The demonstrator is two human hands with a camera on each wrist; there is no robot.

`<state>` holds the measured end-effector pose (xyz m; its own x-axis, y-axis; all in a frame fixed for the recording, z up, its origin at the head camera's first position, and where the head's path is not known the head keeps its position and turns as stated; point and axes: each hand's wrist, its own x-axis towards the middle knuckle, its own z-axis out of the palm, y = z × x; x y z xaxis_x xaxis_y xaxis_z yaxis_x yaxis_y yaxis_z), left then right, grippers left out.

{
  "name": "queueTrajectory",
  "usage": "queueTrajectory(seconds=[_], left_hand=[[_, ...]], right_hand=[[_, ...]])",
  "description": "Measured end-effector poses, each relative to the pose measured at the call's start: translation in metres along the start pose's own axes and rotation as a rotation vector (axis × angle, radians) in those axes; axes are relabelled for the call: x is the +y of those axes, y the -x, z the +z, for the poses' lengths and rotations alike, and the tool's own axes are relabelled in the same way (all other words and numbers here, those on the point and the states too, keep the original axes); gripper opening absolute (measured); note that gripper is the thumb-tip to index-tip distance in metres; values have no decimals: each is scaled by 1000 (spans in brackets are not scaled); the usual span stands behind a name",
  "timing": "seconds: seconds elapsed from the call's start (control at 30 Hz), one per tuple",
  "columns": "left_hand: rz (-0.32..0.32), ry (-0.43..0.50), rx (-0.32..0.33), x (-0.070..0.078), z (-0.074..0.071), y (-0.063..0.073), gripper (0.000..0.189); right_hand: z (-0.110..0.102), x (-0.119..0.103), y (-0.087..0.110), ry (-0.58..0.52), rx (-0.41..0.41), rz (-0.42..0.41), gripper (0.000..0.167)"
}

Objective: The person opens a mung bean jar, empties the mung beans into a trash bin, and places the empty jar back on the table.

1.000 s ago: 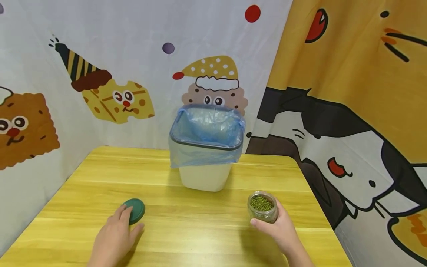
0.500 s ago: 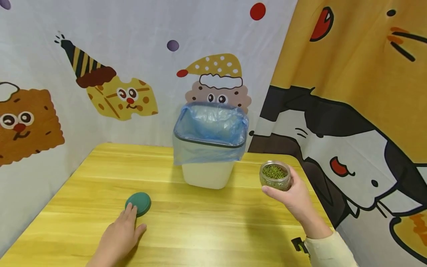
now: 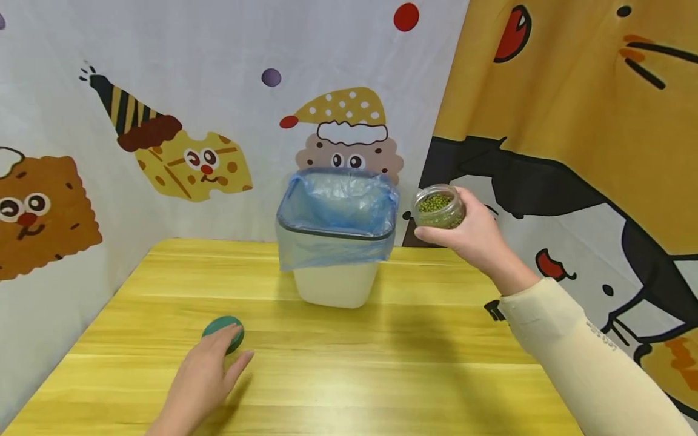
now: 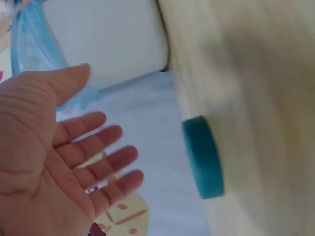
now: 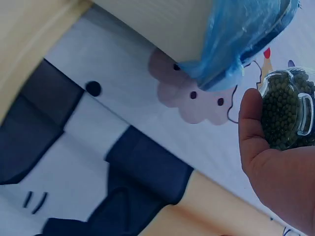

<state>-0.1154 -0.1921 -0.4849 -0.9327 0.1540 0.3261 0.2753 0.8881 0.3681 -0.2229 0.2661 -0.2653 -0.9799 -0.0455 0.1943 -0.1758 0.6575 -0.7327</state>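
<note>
1. We saw a small clear jar point(image 3: 446, 220) up in the air, held in the right hand point(image 3: 478, 235). It was farther forward than the left hand point(image 3: 200, 370) and off to its right.

2. Little round green beans point(image 3: 434, 202) sat inside the jar. It had no lid on top, so we thought a bump could spill them.

3. We guessed that the jar would feel hard and a bit heavy, with loose beans sliding around in it. Its smooth sides might be slippery. We could not tell if it was glass, but glass could crack if dropped.

4. The right hand gripped the jar from its right side, with the thumb along the near side. Most of its other fingers were hidden. We thought the sides, below the rim, were the best place to hold.

5. The left hand was spread out with nothing in it. It hung near a round green lid point(image 4: 203, 157), and the left wrist view showed a gap between them.

6. Ahead of the left hand and left of the right hand, a pale bin point(image 3: 335, 287) stood on the yellow table point(image 3: 338, 375). A thin blue bag point(image 3: 305, 253) hung over its rim.

7. Beyond both hands we saw a cloth point(image 3: 207, 42) with funny pictures.
</note>
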Motion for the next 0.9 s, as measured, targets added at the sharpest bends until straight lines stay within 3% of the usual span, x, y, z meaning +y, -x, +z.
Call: queueTrajectory(seconds=[0.2, 0.37, 0.5, 0.6, 0.67, 0.77, 0.9], left_hand=[[127, 47, 132, 19, -3, -8, 45], [282, 43, 318, 32, -9, -23, 45], [463, 4, 469, 56, -29, -60, 64], [609, -40, 534, 76, -45, -97, 60], [672, -66, 561, 85, -51, -121, 53], [686, -74, 597, 94, -53, -150, 45], [629, -40, 625, 102, -47, -170, 41]], right_hand=[[6, -26, -13, 9, -36, -65, 97], [9, -36, -18, 40, -56, -91, 99], [7, -38, -22, 80, -43, -102, 98], [9, -38, -27, 106, -43, -110, 96], [13, -39, -30, 121, -49, -120, 96], [21, -42, -35, 145, -62, -126, 99], [25, -48, -41, 198, -76, -126, 102]])
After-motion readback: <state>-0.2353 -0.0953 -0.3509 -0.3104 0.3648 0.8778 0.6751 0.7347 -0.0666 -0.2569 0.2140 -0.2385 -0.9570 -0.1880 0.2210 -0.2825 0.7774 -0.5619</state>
